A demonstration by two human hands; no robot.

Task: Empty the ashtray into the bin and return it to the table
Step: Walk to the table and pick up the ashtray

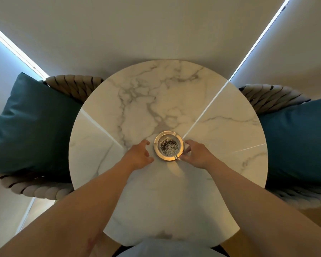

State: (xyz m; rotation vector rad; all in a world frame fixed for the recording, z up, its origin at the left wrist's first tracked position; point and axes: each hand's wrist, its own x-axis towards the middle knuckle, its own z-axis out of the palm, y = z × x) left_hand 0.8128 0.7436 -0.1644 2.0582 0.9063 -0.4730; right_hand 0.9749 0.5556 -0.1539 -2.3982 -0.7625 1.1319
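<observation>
Two hands, one to each side of a single ashtray. Right hand with fingers spread and curled loosely, tips touching or all but touching the right rim; thumb low at the near right edge; not closed round anything. Left hand likewise open, fingers splayed toward the left rim, just beside it with a thin strip of table showing between; no grip there either.

Between the two sets of fingertips: the ashtray, round, glass with a golden tint, notches in the rim, sitting flat on the table. Inside, one small heap of dark and pale ash in the middle of the bowl.

Under hands and ashtray: one round table, white marble-look top with grey veins, bright streaks of reflected light across it. Ashtray a little nearer than the table's centre.

Further out from the fingers: two bare forearms running back toward the camera. Beyond the left hand, one chair with thick woven rope back and one teal cushion. Beyond the right hand, a second rope chair and a second teal cushion.
</observation>
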